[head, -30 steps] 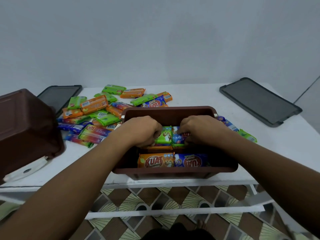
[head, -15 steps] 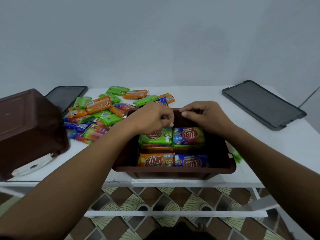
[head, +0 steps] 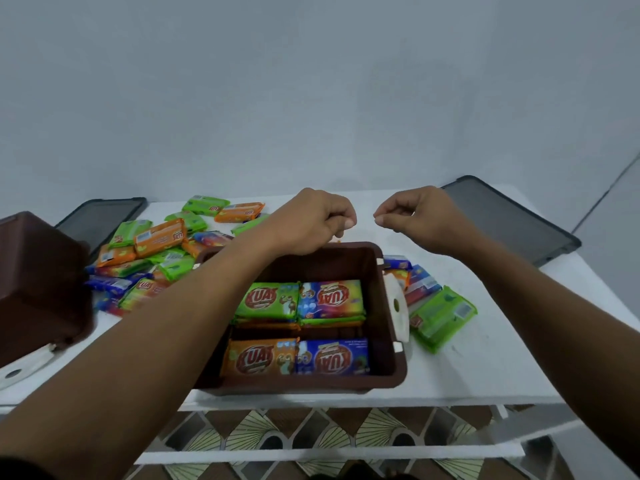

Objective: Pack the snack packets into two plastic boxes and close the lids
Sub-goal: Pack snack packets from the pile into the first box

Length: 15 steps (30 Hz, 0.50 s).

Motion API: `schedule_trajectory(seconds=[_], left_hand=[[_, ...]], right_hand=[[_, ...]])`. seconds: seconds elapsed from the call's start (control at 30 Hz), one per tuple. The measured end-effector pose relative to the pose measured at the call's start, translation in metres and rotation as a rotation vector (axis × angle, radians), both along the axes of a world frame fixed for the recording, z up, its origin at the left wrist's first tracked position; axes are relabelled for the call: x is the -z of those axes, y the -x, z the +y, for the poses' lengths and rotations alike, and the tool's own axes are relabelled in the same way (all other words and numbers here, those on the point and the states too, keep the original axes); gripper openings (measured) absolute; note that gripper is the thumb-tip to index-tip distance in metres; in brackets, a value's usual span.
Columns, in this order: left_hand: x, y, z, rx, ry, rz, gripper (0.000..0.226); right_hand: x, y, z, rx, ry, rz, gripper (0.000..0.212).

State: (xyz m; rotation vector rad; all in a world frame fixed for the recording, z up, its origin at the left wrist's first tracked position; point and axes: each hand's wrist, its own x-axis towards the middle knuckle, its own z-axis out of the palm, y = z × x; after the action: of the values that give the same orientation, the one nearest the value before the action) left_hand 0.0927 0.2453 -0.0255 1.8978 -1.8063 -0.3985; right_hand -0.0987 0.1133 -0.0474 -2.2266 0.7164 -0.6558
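Right now both hands hover above the far rim of the open brown plastic box, which sits at the near edge of the white table. The left hand is curled loosely shut; a scrap of orange shows beneath its fingers, but I cannot tell whether it grips a packet. The right hand is pinched thumb to forefinger with nothing visible in it. Inside the box, four stacks of KUAT snack packets lie flat in a tidy two-by-two block, presumably so more layers fit before a lid goes on. The loose pile of packets spreads toward the table's left far side, within easy reach of the left hand, and a few more packets lie just beside the box's right wall. A second brown box rests upturned at the left edge. Two dark lids wait at the far corners, the left lid and the right lid, kept clear of the packing.
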Motion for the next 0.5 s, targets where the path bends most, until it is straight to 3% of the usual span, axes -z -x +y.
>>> schedule_trajectory(seconds=[0.27, 0.5], left_hand=[[0.005, 0.024, -0.053, -0.056, -0.059, -0.101, 0.022], [0.023, 0.030, -0.103, -0.009, -0.387, -0.173, 0.016]], right_hand=[[0.006, 0.018, -0.051, -0.172, 0.090, 0.378, 0.006], [0.022, 0.021, -0.065, -0.463, 0.119, 0.672, 0.010]])
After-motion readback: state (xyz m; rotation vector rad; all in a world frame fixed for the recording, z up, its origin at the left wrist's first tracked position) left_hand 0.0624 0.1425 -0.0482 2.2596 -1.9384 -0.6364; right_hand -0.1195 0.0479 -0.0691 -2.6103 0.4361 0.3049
